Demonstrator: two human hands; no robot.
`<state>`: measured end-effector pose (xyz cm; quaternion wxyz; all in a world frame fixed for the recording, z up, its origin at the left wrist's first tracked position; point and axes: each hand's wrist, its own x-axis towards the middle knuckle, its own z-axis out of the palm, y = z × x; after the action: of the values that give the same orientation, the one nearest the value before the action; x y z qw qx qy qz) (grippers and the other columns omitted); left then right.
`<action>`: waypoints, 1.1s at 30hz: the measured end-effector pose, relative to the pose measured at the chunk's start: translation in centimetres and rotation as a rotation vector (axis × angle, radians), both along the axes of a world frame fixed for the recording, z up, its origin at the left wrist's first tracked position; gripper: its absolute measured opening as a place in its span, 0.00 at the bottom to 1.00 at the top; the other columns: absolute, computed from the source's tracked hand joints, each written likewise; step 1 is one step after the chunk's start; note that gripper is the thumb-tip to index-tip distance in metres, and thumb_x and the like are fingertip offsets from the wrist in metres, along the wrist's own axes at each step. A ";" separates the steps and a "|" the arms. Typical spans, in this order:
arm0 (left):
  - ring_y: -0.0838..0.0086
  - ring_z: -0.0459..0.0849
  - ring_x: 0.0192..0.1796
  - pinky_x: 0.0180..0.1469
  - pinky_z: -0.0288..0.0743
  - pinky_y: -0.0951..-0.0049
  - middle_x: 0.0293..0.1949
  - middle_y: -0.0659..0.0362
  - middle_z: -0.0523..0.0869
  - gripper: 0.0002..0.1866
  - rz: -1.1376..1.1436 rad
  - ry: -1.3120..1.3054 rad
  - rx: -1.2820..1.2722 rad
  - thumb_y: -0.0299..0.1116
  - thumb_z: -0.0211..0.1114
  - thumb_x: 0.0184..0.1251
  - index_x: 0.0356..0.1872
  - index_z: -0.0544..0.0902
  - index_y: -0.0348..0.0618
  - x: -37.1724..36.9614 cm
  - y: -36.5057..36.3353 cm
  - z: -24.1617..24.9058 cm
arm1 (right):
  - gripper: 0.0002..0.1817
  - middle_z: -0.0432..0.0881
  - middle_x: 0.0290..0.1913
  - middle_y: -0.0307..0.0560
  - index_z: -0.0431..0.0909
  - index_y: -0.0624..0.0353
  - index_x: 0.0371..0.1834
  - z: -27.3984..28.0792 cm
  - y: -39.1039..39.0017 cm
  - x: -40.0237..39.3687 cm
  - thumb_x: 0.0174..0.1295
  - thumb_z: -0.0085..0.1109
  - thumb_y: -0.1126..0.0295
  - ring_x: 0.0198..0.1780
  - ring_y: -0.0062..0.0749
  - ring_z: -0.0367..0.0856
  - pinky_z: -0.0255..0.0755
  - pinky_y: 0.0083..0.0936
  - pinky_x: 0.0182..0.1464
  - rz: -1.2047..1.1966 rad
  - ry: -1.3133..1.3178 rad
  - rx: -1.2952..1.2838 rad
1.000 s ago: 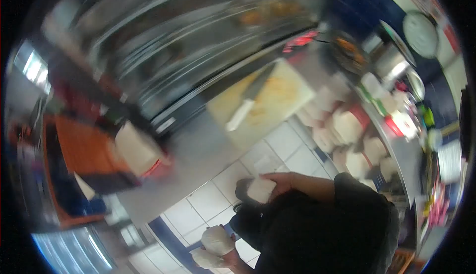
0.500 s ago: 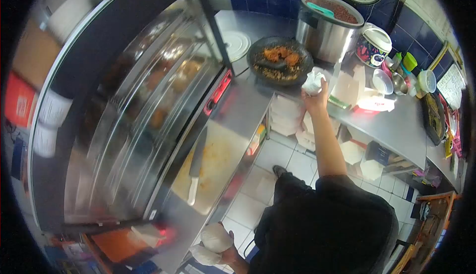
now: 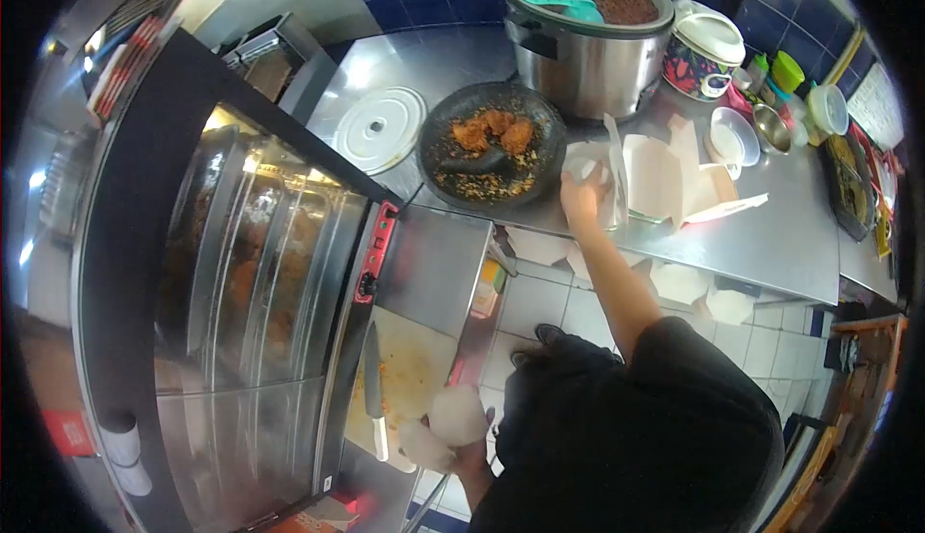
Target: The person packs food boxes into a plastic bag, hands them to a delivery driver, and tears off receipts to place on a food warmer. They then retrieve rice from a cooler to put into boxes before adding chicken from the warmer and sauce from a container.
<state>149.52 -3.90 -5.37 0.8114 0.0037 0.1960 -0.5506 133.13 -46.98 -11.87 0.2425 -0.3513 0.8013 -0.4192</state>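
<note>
My right hand (image 3: 582, 199) is at the counter's edge, fingers closed around a white paper-wrapped bundle (image 3: 584, 169), partly hidden. It is at an open white cardboard box (image 3: 618, 172), just right of the black pan (image 3: 431, 147) holding browned fried pieces (image 3: 496, 130) and crumbs. Low in the view, my left hand (image 3: 474, 458) is closed around two round, pale wrapped bundles, an upper bundle (image 3: 458, 415) and a lower bundle (image 3: 424, 445). Beside them a knife (image 3: 374, 379) with a white handle lies on a stained cutting board (image 3: 416, 340).
A glass display cabinet (image 3: 251, 253) stands at left. Behind the pan are a large steel cooker (image 3: 578, 75) of reddish-brown grains and a white lid (image 3: 381, 130). Another open box (image 3: 710, 191), a flowered pot (image 3: 701, 61) and bowls (image 3: 771, 130) stand to the right.
My right hand has moved down from above the counter to the open box with its bundle. My left hand, still holding two bundles, has come nearer the cutting board. The view has shifted.
</note>
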 end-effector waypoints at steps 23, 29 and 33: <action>0.39 0.35 0.80 0.73 0.32 0.25 0.81 0.46 0.42 0.43 -0.515 -0.625 -0.265 0.76 0.57 0.54 0.69 0.74 0.66 0.3 -15.1 4.0 | 0.30 0.78 0.56 0.50 0.66 0.52 0.66 13.5 12.1 -12.8 0.72 0.50 0.43 0.52 0.45 0.82 0.82 0.48 0.48 0.207 -1.371 -0.515; 0.39 0.41 0.80 0.74 0.36 0.27 0.80 0.48 0.47 0.38 -0.338 -0.536 -0.064 0.74 0.55 0.59 0.64 0.80 0.64 1.8 -11.8 2.8 | 0.30 0.75 0.57 0.45 0.64 0.44 0.66 5.1 -2.4 -17.9 0.64 0.65 0.51 0.55 0.41 0.77 0.78 0.54 0.51 -0.101 -1.174 -0.324; 0.38 0.45 0.79 0.76 0.37 0.31 0.79 0.46 0.51 0.41 -0.332 -0.579 -0.108 0.73 0.57 0.59 0.69 0.73 0.62 1.8 -10.3 1.4 | 0.40 0.72 0.65 0.49 0.57 0.42 0.73 -0.9 -7.0 -16.9 0.61 0.67 0.52 0.62 0.49 0.74 0.77 0.53 0.53 -0.352 -0.971 -0.266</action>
<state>151.33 -14.16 -4.00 0.7315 0.1488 -0.0755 -0.6611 116.24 -53.96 -12.79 0.4649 -0.0047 0.5835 -0.6658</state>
